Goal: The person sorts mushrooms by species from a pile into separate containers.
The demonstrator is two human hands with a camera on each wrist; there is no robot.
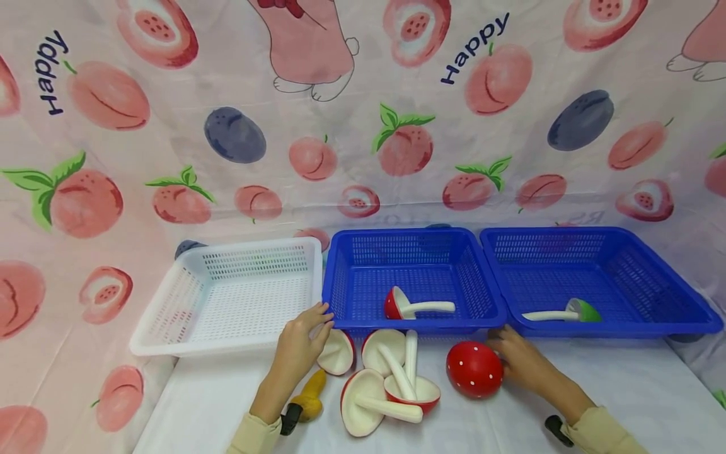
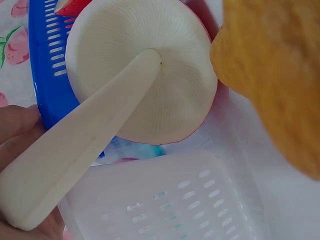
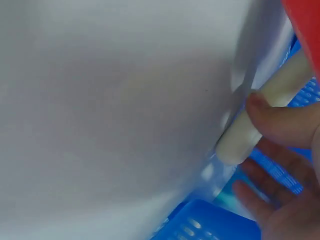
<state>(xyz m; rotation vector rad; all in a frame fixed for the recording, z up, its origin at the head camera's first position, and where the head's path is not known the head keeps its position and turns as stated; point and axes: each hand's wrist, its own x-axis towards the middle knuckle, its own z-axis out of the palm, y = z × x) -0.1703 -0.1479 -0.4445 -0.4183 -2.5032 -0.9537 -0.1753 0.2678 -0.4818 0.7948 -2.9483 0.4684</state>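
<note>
At the left of a group of red-capped toy mushrooms, my left hand [image 1: 300, 340] is at a mushroom [image 1: 337, 354] lying with its pale underside up. In the left wrist view its white stem [image 2: 85, 140] passes between the hand's fingers [image 2: 20, 122] and the palm side. My right hand [image 1: 513, 353] is beside a white-dotted red mushroom [image 1: 475, 370] lying cap up. The right wrist view has the thumb [image 3: 282, 120] on its white stem [image 3: 237, 145], fingers curling behind. More red mushrooms [image 1: 363, 403] lie in between, undersides showing.
A mustard-yellow lumpy piece [image 1: 309, 397] lies by the left wrist. Behind the hands stand a white basket [image 1: 227, 345], a blue basket [image 1: 416, 325] holding a red mushroom [image 1: 397, 304], and another blue basket [image 1: 624, 328] holding a green-capped mushroom [image 1: 584, 310].
</note>
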